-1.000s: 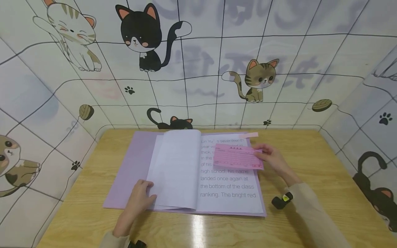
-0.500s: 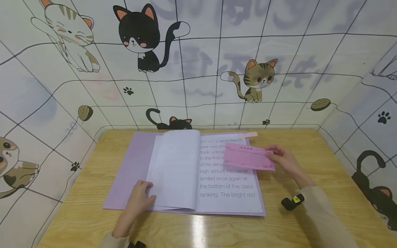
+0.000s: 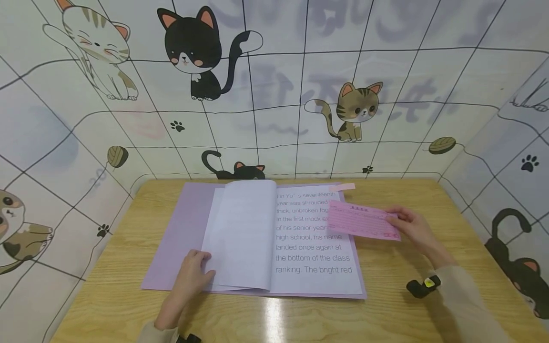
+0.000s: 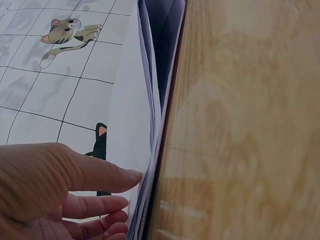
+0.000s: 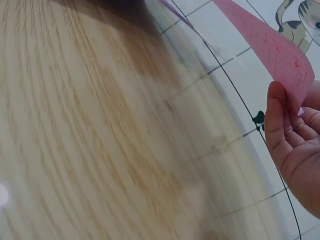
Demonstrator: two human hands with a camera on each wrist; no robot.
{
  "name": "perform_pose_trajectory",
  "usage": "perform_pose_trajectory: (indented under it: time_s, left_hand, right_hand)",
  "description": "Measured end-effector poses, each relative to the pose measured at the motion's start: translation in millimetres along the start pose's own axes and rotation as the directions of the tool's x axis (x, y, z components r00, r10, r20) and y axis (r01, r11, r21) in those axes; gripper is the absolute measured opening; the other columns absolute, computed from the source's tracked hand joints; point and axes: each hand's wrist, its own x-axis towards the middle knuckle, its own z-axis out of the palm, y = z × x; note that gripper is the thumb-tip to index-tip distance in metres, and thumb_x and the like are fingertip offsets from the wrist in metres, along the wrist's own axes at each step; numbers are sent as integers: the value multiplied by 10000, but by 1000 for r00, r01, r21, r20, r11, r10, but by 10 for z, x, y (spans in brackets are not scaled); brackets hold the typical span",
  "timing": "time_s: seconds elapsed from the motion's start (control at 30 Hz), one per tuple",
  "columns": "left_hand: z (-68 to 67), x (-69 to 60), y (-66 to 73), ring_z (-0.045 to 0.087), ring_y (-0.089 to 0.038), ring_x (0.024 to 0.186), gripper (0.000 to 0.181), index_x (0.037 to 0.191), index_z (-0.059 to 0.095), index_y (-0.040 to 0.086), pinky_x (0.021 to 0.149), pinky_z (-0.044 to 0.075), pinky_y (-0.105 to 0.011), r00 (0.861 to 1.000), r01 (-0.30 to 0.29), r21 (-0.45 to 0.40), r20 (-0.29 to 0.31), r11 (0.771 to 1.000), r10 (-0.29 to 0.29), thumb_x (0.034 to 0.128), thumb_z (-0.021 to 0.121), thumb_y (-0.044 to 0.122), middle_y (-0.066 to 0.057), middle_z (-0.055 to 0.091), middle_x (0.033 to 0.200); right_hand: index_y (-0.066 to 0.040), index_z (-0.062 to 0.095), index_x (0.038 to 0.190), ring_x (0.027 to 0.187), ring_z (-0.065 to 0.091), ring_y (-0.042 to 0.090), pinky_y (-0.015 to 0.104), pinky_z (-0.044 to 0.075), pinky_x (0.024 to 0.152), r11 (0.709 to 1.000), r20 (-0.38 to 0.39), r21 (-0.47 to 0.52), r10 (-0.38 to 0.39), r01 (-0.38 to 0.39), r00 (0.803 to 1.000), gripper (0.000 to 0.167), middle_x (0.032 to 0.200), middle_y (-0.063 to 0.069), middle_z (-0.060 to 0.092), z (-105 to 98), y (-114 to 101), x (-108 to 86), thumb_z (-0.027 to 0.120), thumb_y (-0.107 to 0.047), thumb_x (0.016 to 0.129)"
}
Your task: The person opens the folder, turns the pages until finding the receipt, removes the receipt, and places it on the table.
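A pink printed slip (image 3: 363,221) hangs over the right side of an open booklet, partly beyond its edge. My right hand (image 3: 413,228) pinches the slip's right end between thumb and fingers; the right wrist view shows the slip (image 5: 280,55) bending up from the fingertips. The booklet has a purple cover (image 3: 184,224), blank white left pages (image 3: 244,233) and large printed text on the right page (image 3: 315,259). My left hand (image 3: 190,274) rests on the lower left of those pages. In the left wrist view, its thumb and fingers (image 4: 107,175) lie loosely on the paper.
A pale pink tab (image 3: 345,186) sticks out at the booklet's top right corner. The wooden table (image 3: 240,319) meets a cat-patterned wall covering (image 3: 279,124) at the back and sides. Small black devices (image 3: 422,287) sit on both wrists.
My right hand has drawn the pink slip to the right, uncovering more of the printed text. My left hand and the booklet have stayed in place.
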Motion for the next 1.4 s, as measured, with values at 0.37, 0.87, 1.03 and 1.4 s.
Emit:
perform_pose_trajectory:
  time_s: [0.37,0.87,1.03,1.4]
  left_hand:
    - [-15,-9,9,534,-377,937,335,995,609,-125,822,454,-505,1000,5,-8,3,1000,-5,700,728,-18,-213,546,974]
    - [-21,-13,13,535,-364,931,331,992,611,-122,820,457,-499,1000,4,-15,5,1000,-4,702,730,-16,-207,545,973]
    - [-16,-11,10,537,-365,930,324,986,614,-120,823,458,-498,1000,3,-9,2,1000,-3,700,731,-21,-208,546,970]
    - [-9,-9,9,538,-369,934,323,987,614,-122,830,459,-500,1000,11,-4,4,1000,-11,701,727,-22,-211,548,970]
  right_hand:
    - [-189,604,1071,781,545,0,163,462,640,988,6,151,17,-17,1000,159,935,-171,623,-243,195,-120,558,-122,935]
    - [-263,616,1057,791,486,-28,146,411,646,993,-60,78,94,-89,994,153,953,-288,577,-562,411,-212,555,-187,940]
    - [-275,591,1029,809,473,-53,133,405,662,994,-77,8,114,-113,991,125,940,-320,541,-618,527,-204,541,-196,947]
    - [-7,547,1149,912,384,-25,164,315,712,970,-107,-196,124,-144,986,366,1006,-246,461,-609,580,-180,527,-313,948]
